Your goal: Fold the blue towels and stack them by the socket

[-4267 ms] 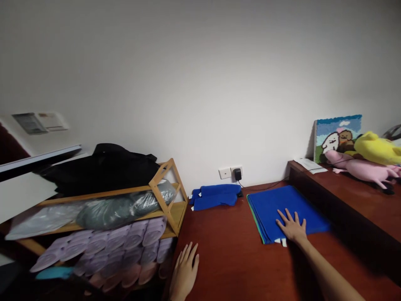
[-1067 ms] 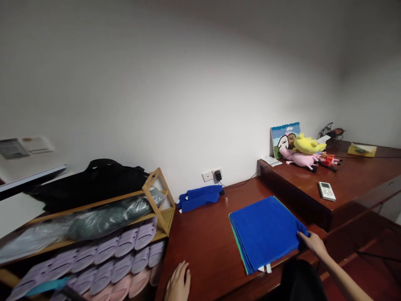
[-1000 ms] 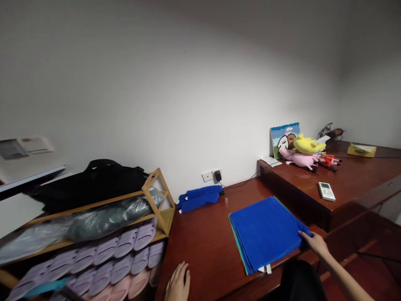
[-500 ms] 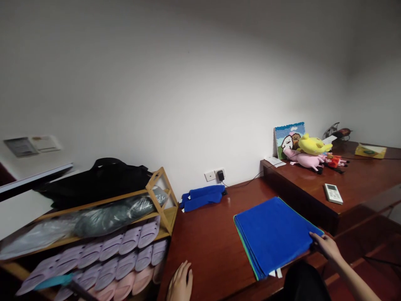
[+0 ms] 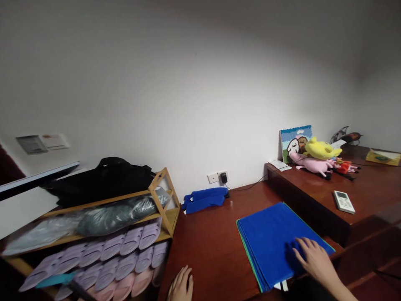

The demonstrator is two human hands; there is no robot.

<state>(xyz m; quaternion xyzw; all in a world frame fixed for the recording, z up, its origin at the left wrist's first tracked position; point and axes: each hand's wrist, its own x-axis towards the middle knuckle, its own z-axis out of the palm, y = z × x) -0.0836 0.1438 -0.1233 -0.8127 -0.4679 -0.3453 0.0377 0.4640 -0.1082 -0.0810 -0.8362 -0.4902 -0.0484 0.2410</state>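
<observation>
Head view: the main risk sits at the near edge of the reddish-brown wooden table [image 5: 206, 251]. A flat stack of folded blue terry towels [image 5: 266, 246], with a green edge showing in the lower layers, lies close to that edge. Small white fabric tags [image 5: 281, 286] poke out at its near corner. A sideways drag under the palm could shear the top layers off the lower ones, and a shove toward the edge could tip the stack over it. The glossy varnish would probably make such a slide easier. The person's right hand [image 5: 315, 261] lies on the near right part of the stack, its fingers [image 5: 300, 246] spread open on the top towel, flat rather than pinching, with no fold gathered. Most of the stack extends beyond those fingertips, away from the hand. The left hand [image 5: 181, 285] is at the bottom of the frame, well apart from the stack, its fingers loosely open and holding nothing. A white plastic remote control [image 5: 343, 202] lies on the raised wooden step [image 5: 308, 196] beyond.
</observation>
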